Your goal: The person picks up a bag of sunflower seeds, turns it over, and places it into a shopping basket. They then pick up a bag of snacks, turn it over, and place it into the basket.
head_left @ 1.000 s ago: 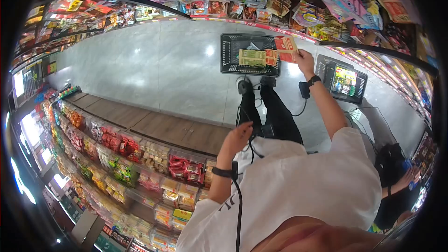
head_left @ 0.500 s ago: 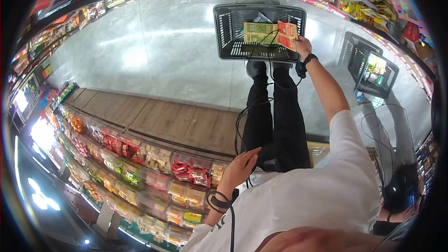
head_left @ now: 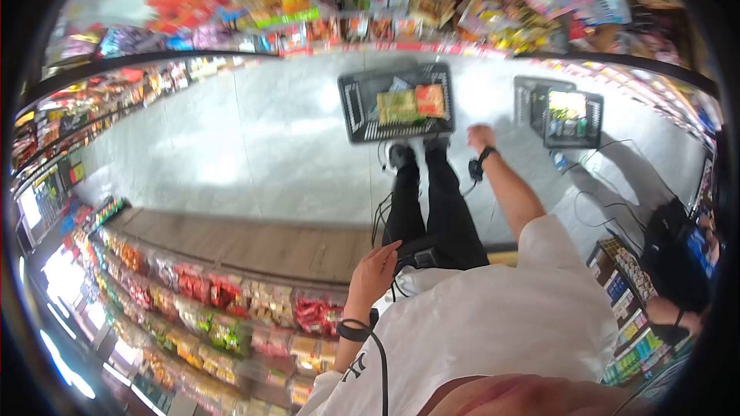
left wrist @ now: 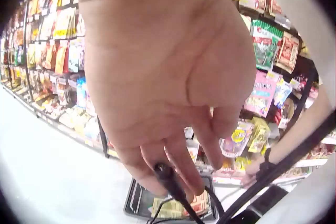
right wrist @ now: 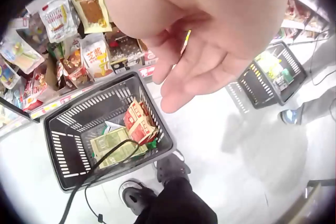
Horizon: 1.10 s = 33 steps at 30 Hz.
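A black shopping basket stands on the floor in front of the person's feet. In it lie a green-and-tan packet and a red packet, both seen again in the right wrist view. My right hand hangs in the air to the right of the basket, fingers loosely curled and holding nothing. My left hand hovers by the waist with relaxed fingers. A black cable end overlaps those fingers in the left wrist view.
Snack shelves run along the far side, and a stepped display of packaged food stands at the left. Another basket sits on the floor to the right, near a second person. Cables trail from the wrists.
The red packet, held by my right hand, went down into the basket and was let go. The right hand has drawn back toward the body. My left hand stays near the waist.
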{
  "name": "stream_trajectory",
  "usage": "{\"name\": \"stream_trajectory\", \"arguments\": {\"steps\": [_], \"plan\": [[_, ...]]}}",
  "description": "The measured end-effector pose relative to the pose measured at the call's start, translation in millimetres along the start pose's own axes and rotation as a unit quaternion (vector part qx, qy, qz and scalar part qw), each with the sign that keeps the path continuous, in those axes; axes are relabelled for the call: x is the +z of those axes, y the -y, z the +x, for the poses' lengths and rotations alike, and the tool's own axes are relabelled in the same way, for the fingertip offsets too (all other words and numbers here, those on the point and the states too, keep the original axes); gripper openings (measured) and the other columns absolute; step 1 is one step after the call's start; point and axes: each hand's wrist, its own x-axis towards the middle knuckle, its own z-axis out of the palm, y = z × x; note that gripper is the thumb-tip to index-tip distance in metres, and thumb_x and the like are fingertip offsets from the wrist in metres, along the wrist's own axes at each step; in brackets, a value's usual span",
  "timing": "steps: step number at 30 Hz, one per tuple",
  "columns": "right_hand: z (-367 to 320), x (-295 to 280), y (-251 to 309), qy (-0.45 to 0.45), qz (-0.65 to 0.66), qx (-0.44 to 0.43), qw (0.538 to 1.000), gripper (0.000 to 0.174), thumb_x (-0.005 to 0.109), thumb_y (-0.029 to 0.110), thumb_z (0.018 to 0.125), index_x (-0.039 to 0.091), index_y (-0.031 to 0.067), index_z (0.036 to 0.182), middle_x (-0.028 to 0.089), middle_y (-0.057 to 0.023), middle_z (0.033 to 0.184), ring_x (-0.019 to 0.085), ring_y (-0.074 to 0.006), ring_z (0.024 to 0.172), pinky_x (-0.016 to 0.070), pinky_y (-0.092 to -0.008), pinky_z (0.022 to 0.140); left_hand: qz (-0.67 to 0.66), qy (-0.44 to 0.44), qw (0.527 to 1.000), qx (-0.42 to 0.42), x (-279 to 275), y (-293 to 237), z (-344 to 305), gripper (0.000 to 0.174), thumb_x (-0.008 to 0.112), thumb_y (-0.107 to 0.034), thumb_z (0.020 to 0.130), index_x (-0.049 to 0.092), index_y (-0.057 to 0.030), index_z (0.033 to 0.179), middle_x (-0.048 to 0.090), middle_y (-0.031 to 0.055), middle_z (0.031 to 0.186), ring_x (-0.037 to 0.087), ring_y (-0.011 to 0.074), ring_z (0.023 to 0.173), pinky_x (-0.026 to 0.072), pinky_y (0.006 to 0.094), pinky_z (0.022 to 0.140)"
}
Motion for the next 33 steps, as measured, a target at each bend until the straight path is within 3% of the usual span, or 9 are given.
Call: {"name": "stream_trajectory", "arguments": {"steps": [4, 7, 10, 14, 18, 23, 27, 29, 33], "plan": [[-101, -109, 33, -0.008, 0.242, 0.095, 0.966, 0.021, 0.060, 0.021, 0.092, 0.074, 0.0061, 0.088, 0.074, -0.0109, 0.080, 0.072, -0.0222, 0.066, 0.0582, -0.0372, 0.058, 0.012, -0.067, 0.992, 0.105, -31, -32, -36, 0.030, 0.052, -0.020, 0.103, 0.068, -0.0049, 0.123, 0.070, 0.0214, 0.103, 0.066, 0.0410, 0.096, 0.0521, 0.0447, 0.084], [-172, -191, 79, -0.099, 0.565, 0.200, 0.795, 0.021, 0.061, 0.016, 0.094, 0.076, 0.0039, 0.100, 0.073, -0.0085, 0.086, 0.070, -0.0179, 0.066, 0.0577, -0.0286, 0.058, 0.012, -0.097, 0.973, 0.207, -52, -42, -46, 0.028, 0.054, -0.018, 0.102, 0.069, -0.0029, 0.120, 0.070, 0.0235, 0.106, 0.067, 0.0413, 0.098, 0.0527, 0.0441, 0.086], [-219, -262, 108, -0.119, 0.647, 0.061, 0.751, 0.021, 0.059, 0.014, 0.098, 0.074, 0.0041, 0.108, 0.073, -0.0085, 0.089, 0.069, -0.0160, 0.065, 0.0531, -0.0259, 0.057, 0.054, -0.120, 0.947, 0.294, -72, -65, -47, 0.029, 0.054, -0.019, 0.104, 0.069, -0.0038, 0.124, 0.072, 0.0214, 0.107, 0.071, 0.0335, 0.100, 0.0533, 0.0374, 0.087], [-320, -398, 179, -0.195, 0.572, -0.224, 0.765, 0.022, 0.057, 0.013, 0.103, 0.071, 0.0041, 0.118, 0.072, -0.0075, 0.091, 0.067, -0.0138, 0.071, 0.0513, -0.0244, 0.064, 0.061, -0.106, 0.902, 0.414, -96, -140, -85, 0.027, 0.055, -0.017, 0.104, 0.069, -0.0009, 0.121, 0.073, 0.0203, 0.105, 0.070, 0.0345, 0.098, 0.0533, 0.0383, 0.087], [-489, -529, 261, -0.215, 0.526, -0.439, 0.696, 0.024, 0.061, 0.011, 0.099, 0.067, -0.0007, 0.119, 0.072, -0.0099, 0.091, 0.066, -0.0152, 0.076, 0.0539, -0.0289, 0.071, 0.166, -0.135, 0.829, 0.517, -103, -214, -171, 0.027, 0.056, -0.011, 0.101, 0.068, -0.0022, 0.123, 0.073, 0.0154, 0.108, 0.069, 0.0322, 0.095, 0.0520, 0.0390, 0.087], [-608, -581, 270, -0.165, 0.370, -0.714, 0.571, 0.031, 0.068, 0.014, 0.090, 0.068, 0.0027, 0.119, 0.074, -0.0145, 0.092, 0.067, -0.0179, 0.066, 0.0518, -0.0284, 0.060, 0.066, -0.138, 0.737, 0.658, -93, -263, -252, 0.031, 0.058, -0.021, 0.097, 0.069, 0.0019, 0.116, 0.074, 0.0142, 0.097, 0.067, 0.0307, 0.081, 0.0523, 0.0384, 0.072], [-650, -582, 270, -0.131, 0.371, -0.808, 0.438, 0.029, 0.069, 0.013, 0.094, 0.070, 0.0256, 0.119, 0.075, -0.0174, 0.095, 0.066, -0.0165, 0.060, 0.0481, -0.0234, 0.049, -0.026, -0.177, 0.628, 0.757, -63, -278, -267, 0.038, 0.057, -0.027, 0.097, 0.069, 0.0057, 0.111, 0.074, 0.0149, 0.088, 0.066, 0.0264, 0.072, 0.0518, 0.0363, 0.064], [-667, -579, 258, -0.119, 0.405, -0.829, 0.367, 0.038, 0.067, 0.009, 0.095, 0.072, 0.0376, 0.119, 0.075, -0.0161, 0.095, 0.067, -0.0151, 0.061, 0.0469, -0.0209, 0.048, -0.031, -0.170, 0.628, 0.759, -40, -284, -269, 0.036, 0.057, -0.026, 0.097, 0.069, 0.0061, 0.109, 0.073, 0.0153, 0.085, 0.066, 0.0263, 0.070, 0.0512, 0.0352, 0.061], [-687, -580, 210, -0.182, 0.376, -0.809, 0.414, 0.044, 0.065, 0.011, 0.096, 0.067, 0.0436, 0.125, 0.076, -0.0125, 0.097, 0.065, -0.0146, 0.059, 0.0451, -0.0199, 0.046, -0.003, -0.143, 0.629, 0.764, 6, -295, -269, 0.034, 0.057, -0.024, 0.097, 0.069, 0.0071, 0.105, 0.073, 0.0154, 0.080, 0.065, 0.0256, 0.068, 0.0505, 0.0337, 0.059]]}}
